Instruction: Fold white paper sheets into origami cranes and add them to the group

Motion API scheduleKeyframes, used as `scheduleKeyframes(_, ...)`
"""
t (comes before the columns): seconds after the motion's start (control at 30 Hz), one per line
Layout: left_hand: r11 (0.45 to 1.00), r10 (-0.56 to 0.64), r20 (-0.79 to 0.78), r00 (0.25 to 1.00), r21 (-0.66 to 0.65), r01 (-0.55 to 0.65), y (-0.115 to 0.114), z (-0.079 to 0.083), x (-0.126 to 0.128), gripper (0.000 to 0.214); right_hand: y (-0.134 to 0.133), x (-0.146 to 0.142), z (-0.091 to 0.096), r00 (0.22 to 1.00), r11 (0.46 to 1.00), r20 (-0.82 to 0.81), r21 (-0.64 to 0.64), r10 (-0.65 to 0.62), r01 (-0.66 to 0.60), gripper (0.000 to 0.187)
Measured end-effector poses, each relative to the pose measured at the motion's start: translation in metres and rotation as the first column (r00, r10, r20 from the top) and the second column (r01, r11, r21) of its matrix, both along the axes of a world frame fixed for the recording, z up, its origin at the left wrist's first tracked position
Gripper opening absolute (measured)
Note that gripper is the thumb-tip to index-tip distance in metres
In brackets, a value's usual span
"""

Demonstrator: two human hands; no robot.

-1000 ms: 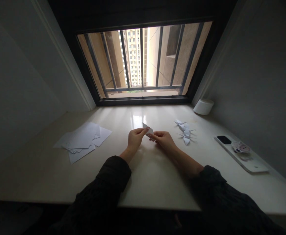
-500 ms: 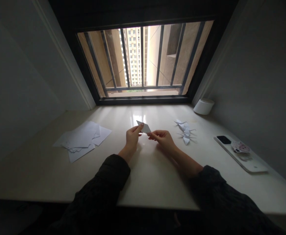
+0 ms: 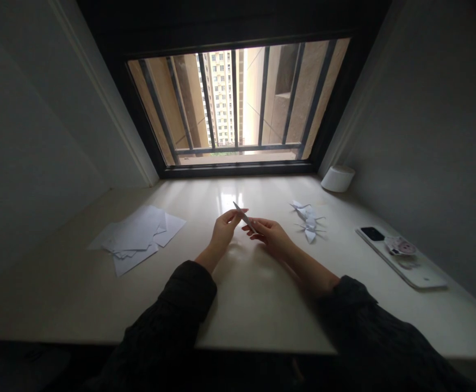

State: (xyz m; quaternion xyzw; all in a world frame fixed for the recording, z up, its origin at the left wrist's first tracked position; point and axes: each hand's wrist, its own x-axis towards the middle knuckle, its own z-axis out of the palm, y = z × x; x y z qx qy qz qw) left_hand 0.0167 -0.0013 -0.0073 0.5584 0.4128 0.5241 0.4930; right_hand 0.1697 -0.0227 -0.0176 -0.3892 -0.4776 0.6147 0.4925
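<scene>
A small folded piece of white paper (image 3: 241,214) is held just above the pale desk (image 3: 246,294), seen nearly edge-on. My left hand (image 3: 223,232) pinches its far end between thumb and fingers. My right hand (image 3: 271,235) pinches its near end. Both hands hover over the middle of the desk, close together. Dark sleeves cover both forearms.
A loose stack of white paper sheets (image 3: 136,235) lies at the left. Folded paper cranes (image 3: 309,220) sit right of my hands. A white phone (image 3: 401,256) lies at the right edge, a white round container (image 3: 338,178) by the barred window (image 3: 238,103).
The folded paper has turned from showing its flat face to nearly edge-on between my fingers. My hands stay in about the same spot.
</scene>
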Motion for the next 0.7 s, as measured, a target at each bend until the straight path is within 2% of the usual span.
scheduleKeyframes(0.1, 0.997, -0.030, 0.018, 0.999, -0.066, 0.032, -0.0015, 0.0014, 0.0006, 0.045, 0.0014, 0.0011, -0.0002, 0.989, 0.986, 0.014, 0.085, -0.148, 0.146, 0.046)
scheduleKeyframes(0.23, 0.988, -0.051, 0.064, 0.997, -0.142, 0.059, -0.0040, 0.0020, 0.0035, 0.051, 0.0029, 0.0029, -0.0002, 0.937, 0.921, 0.049, 0.210, -0.345, 0.328, 0.046)
scheduleKeyframes(0.43, 0.987, -0.044, 0.037, 0.998, -0.153, 0.049, -0.0046, 0.0020, 0.0052, 0.043, 0.0024, 0.0045, -0.0019, 0.882, 0.869, 0.193, 0.355, -0.430, 0.346, 0.041)
scheduleKeyframes(0.5, 0.988, -0.027, 0.015, 1.000, -0.149, 0.029, -0.0037, 0.0011, 0.0049, 0.040, 0.0029, 0.0043, -0.0025, 0.871, 0.865, 0.212, 0.357, -0.443, 0.353, 0.042)
scheduleKeyframes(0.7, 0.991, 0.020, -0.001, 1.000, -0.134, -0.020, -0.0014, -0.0025, 0.0042, 0.039, 0.0052, 0.0030, -0.0031, 0.903, 0.888, 0.074, 0.230, -0.424, 0.398, 0.036)
